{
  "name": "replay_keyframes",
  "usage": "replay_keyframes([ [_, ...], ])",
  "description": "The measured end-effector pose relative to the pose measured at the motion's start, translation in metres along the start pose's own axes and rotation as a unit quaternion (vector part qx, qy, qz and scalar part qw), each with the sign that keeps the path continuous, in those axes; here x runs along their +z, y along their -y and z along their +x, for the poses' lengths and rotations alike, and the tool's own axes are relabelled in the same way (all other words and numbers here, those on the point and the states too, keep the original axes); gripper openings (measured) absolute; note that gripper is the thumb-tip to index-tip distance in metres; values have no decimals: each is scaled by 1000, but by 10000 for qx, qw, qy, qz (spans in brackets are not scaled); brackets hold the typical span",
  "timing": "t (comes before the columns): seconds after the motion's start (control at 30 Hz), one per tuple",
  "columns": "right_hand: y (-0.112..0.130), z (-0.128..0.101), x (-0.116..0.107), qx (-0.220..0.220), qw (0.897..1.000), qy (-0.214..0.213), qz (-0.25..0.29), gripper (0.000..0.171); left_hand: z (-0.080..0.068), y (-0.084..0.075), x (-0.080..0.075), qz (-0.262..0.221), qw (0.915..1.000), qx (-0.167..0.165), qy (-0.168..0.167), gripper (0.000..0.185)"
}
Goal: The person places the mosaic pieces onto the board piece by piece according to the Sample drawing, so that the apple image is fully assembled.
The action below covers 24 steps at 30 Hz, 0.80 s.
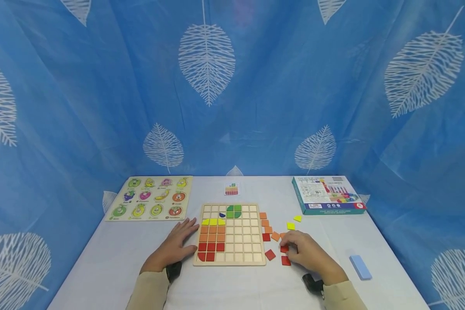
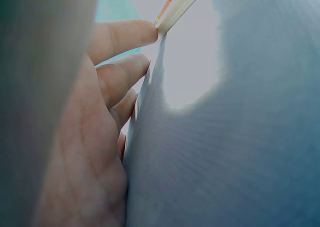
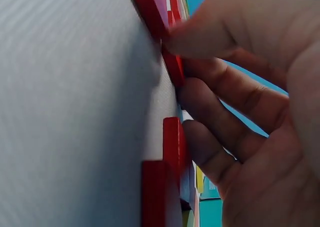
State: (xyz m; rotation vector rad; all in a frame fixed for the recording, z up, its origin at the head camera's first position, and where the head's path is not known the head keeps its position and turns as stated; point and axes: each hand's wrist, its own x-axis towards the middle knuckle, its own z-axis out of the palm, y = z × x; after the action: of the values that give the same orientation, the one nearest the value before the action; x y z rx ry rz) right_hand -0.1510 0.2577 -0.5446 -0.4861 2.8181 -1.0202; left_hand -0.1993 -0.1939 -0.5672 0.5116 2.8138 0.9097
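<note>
A wooden grid board (image 1: 232, 263) holds green, blue, yellow, orange and red tiles, mostly along its left side. My left hand (image 1: 175, 243) rests on the white tablecloth at the board's left edge, fingers extended; in the left wrist view a fingertip (image 2: 149, 33) meets the board's side. My right hand (image 1: 304, 252) is over the loose tiles right of the board, thumb and fingers bent round a red square tile (image 3: 173, 67). Other red tiles (image 1: 270, 255) lie close by, one under the hand's edge (image 1: 286, 261). Loose orange tiles (image 1: 276, 236) lie just beyond.
Two yellow pieces (image 1: 291, 226) lie farther back. A small pattern card (image 1: 232, 189) is behind the board. A fruit picture board (image 1: 149, 198) lies at back left, a boxed set (image 1: 327, 196) at back right. A light-blue block (image 1: 360, 267) sits at the right.
</note>
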Motion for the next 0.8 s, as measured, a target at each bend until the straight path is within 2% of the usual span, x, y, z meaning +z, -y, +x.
replay_keyframes([
  [0.27, 3, -1, 3, 362, 9991, -234, -47, 29, -1, 0, 1, 10, 10000, 8, 49, 73],
  [0.5, 9, 4, 5, 315, 9992, -159, 164, 28, -1, 0, 2, 11, 10000, -37, 11, 73],
  [0.67, 11, 6, 3, 496, 9984, -193, 162, 29, 1, -2, 1, 24, 10000, -65, -7, 73],
  [0.8, 13, 5, 2, 213, 9991, -336, 117, 27, 1, -3, 0, 40, 9999, -95, 15, 73],
])
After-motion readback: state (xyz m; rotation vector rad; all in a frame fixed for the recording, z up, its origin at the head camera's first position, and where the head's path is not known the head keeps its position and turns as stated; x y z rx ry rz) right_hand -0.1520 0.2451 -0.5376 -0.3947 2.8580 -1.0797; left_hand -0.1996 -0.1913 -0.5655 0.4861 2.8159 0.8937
